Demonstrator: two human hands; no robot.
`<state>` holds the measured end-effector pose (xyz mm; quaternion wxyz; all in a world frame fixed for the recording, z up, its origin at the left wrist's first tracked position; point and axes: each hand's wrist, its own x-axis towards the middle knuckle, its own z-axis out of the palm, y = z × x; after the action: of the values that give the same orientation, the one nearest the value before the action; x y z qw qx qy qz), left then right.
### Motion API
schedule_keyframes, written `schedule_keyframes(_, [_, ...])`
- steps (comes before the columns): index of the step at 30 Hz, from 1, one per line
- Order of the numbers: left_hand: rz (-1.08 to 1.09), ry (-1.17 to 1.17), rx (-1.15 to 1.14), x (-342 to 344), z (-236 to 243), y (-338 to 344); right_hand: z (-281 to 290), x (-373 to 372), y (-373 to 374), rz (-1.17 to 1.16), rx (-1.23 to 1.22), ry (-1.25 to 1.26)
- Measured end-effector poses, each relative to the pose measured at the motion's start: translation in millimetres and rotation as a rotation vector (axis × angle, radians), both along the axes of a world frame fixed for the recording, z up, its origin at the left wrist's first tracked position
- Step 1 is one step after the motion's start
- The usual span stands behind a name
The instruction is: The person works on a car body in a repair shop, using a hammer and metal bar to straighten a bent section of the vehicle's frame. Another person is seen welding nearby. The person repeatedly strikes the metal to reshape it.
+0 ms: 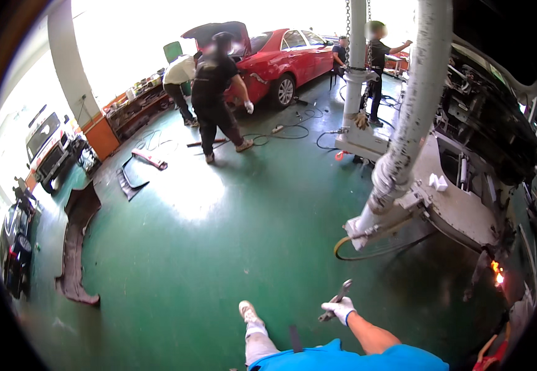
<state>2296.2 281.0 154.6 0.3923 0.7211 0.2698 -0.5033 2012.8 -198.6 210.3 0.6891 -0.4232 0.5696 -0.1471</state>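
Note:
My right hand (341, 308), in a white glove with a blue cuff, is closed round a metal wrench (344, 289). One end of the wrench points up and away, and its other end sticks out below the glove. The hand is held out in front of my blue shirt, above the green floor (176, 266). No part of my left hand shows.
A white post (407, 111) on a lift-like frame stands ahead right, with a hose (367, 255) at its foot. Flames (498, 272) show at far right. A bumper (77, 241) lies at left. People work near a red car (299, 59); cables cross the floor.

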Motion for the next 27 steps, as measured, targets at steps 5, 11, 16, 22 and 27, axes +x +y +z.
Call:
schedule_keyframes(5, [-0.308,-0.024,0.021,151.6,-3.5,-164.4,22.4,165.1,-127.6,-0.584,0.029,-0.363])
schedule_keyframes(11, [-0.617,-0.03,0.072,315.2,33.4,-341.5,128.6,272.8,-271.5,-0.614,-0.097,-0.816])
schedule_keyframes(16, [-0.69,-0.083,0.136,439.6,42.4,-484.8,191.1,328.2,-387.6,-0.297,0.087,-1.516])
schedule_keyframes(22, [-0.554,-0.228,0.183,505.5,56.1,-703.7,100.7,385.6,-578.7,-0.301,0.078,-0.905])
schedule_keyframes(27, [-0.508,-0.204,0.078,522.9,88.0,-839.8,32.3,420.4,-733.8,-0.284,0.117,-0.555])
